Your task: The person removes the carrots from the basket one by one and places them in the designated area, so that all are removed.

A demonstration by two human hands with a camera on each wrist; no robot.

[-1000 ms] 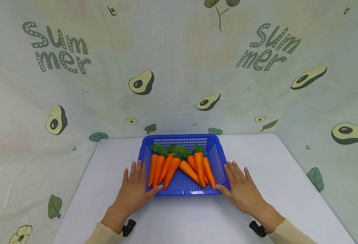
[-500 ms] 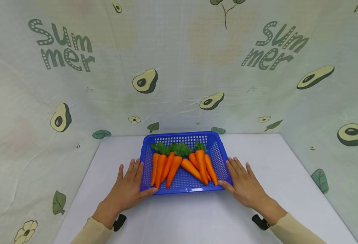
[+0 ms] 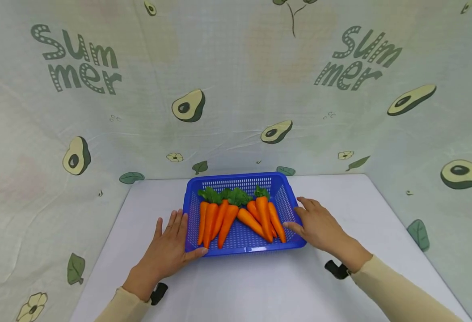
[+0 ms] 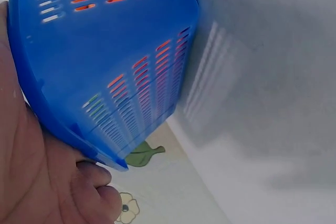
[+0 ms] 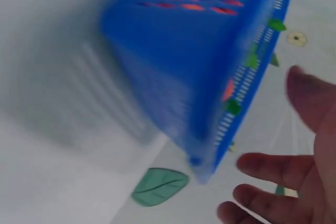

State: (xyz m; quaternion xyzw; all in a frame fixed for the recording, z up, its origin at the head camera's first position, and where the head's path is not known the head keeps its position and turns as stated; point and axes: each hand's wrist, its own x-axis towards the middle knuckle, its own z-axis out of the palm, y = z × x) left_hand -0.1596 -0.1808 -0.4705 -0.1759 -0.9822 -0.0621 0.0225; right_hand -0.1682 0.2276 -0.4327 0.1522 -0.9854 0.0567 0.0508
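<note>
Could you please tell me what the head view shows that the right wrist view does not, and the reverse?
Only the head view: the left hand beside the blue basket, and the carrots seen from above.

Only the right wrist view: the basket's outer side up close, and a gap between the basket and the visible fingers of the right hand.

Both: the right hand, the basket, carrot orange, green tops, the white tabletop and the printed cloth.

- The left sleeve (image 3: 124, 306) and right sleeve (image 3: 397, 288) are showing plain beige cloth (both long ones).
- The left wrist camera (image 3: 159, 293) and right wrist camera (image 3: 335, 269) are showing black, probably angular casings.
</note>
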